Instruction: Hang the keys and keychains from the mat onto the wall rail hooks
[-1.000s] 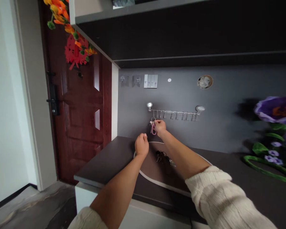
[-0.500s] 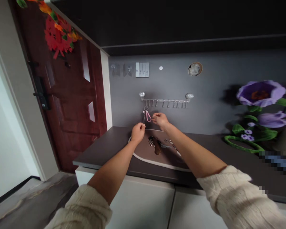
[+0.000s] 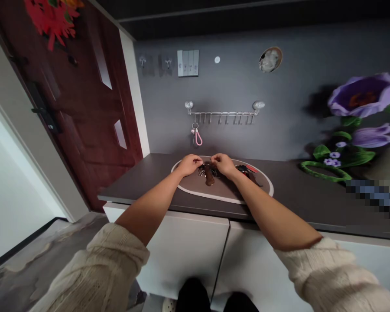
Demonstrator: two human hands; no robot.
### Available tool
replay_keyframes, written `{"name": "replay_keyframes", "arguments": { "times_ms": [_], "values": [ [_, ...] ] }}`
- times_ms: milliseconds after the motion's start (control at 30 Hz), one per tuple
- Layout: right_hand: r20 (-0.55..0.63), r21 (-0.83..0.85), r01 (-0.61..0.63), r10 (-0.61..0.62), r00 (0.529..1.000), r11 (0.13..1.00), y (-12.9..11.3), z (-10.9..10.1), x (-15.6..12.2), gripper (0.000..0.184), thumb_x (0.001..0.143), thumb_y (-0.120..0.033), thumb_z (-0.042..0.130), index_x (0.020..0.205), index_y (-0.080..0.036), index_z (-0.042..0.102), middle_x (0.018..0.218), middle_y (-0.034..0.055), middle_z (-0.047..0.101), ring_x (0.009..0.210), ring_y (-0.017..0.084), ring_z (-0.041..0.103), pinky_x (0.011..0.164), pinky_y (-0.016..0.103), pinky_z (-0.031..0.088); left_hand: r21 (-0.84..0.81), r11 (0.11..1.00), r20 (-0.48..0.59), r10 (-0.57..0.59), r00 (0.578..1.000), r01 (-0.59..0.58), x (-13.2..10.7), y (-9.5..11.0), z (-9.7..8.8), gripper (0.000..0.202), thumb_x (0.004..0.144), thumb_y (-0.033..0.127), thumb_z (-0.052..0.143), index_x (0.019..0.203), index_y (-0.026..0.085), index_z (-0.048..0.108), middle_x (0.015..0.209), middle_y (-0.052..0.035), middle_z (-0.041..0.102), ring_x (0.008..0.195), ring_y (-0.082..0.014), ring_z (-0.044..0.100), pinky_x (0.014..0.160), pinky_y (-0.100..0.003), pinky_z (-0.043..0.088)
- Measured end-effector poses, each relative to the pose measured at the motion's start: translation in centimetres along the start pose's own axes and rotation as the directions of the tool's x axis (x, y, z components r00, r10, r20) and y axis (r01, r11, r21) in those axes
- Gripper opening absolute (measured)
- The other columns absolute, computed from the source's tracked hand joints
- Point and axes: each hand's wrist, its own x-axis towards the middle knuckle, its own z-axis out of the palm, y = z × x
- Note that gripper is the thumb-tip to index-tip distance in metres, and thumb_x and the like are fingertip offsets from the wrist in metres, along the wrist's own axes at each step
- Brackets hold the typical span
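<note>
A bunch of keys with a brown leather key fob (image 3: pixel 209 177) lies on the oval placemat (image 3: pixel 195 189), between my hands. My left hand (image 3: pixel 190 164) is at the left of this bunch, fingers curled and fingertips pinched near the keys; anything in them is too small to make out. From the other side, my right hand (image 3: pixel 223 165) pinches at the top of the bunch. Above them, a key ring with a pink strap (image 3: pixel 198 138) hangs from the left end of the hook rail (image 3: pixel 222 114), touched by neither hand.
Dark items with a red tag (image 3: pixel 251 169) lie on the placemat, partly behind my right forearm. Purple artificial flowers (image 3: pixel 364 95) stand on the counter (image 3: pixel 295 190) at right. Left is a dark red door (image 3: pixel 94 130); a dark cabinet (image 3: pixel 214 11) overhangs the wall.
Both hands have come down from the hanging pink strap to the keys on the placemat. The strap now hangs freely from the rail. My view has tilted downward.
</note>
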Motion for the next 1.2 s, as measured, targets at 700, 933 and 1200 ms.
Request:
{"name": "replay_keyframes", "arguments": {
  "times_ms": [700, 933, 1200],
  "values": [
    [-0.052, -0.314, 0.082, -0.103, 0.993, 0.946, -0.8, -0.2, -0.1, 0.022, 0.071, -0.008, 0.047, 0.083, -0.014, 0.064, 0.079, 0.0071, 0.065, 0.071, 0.013, 0.057, 0.069, 0.022, 0.041, -0.215, 0.954, 0.018, -0.212, 0.977, 0.211, 0.2, -0.5, 0.2, 0.01, 0.065, 0.019, 0.06, 0.071, 0.012, 0.065, 0.06, -0.0007, 0.06, 0.057, -0.01, 0.049, 0.064, -0.025, 0.04],
    [-0.049, -0.31, 0.114, -0.135, 0.99, 0.944, -1.0, -0.2, -0.2, 0.02, 0.071, -0.01, 0.048, 0.082, -0.015, 0.063, 0.079, 0.0066, 0.065, 0.072, 0.013, 0.057, 0.07, 0.023, 0.04, -0.497, 0.809, -0.017, -0.37, 0.929, 0.313, 0.2, -0.1, 0.0, 0.005, 0.066, 0.014, 0.061, 0.068, 0.012, 0.057, 0.057, 0.0025, 0.053, 0.053, -0.0061, 0.047, 0.063, -0.024, 0.042],
    [-0.079, -0.24, 0.106, -0.128, 0.989, 0.965, -1.6, 0.0, -0.4, 0.019, 0.072, -0.011, 0.049, 0.085, -0.015, 0.061, 0.081, 0.0059, 0.064, 0.074, 0.013, 0.057, 0.072, 0.024, 0.041, -0.818, 0.482, 0.114, -0.4, 0.909, 0.315, 0.3, 0.4, -0.4, 0.006, 0.075, 0.01, 0.053, 0.073, 0.012, 0.048, 0.061, 0.002, 0.055, 0.059, -0.0056, 0.056, 0.075, -0.028, 0.046]
  ]
}}
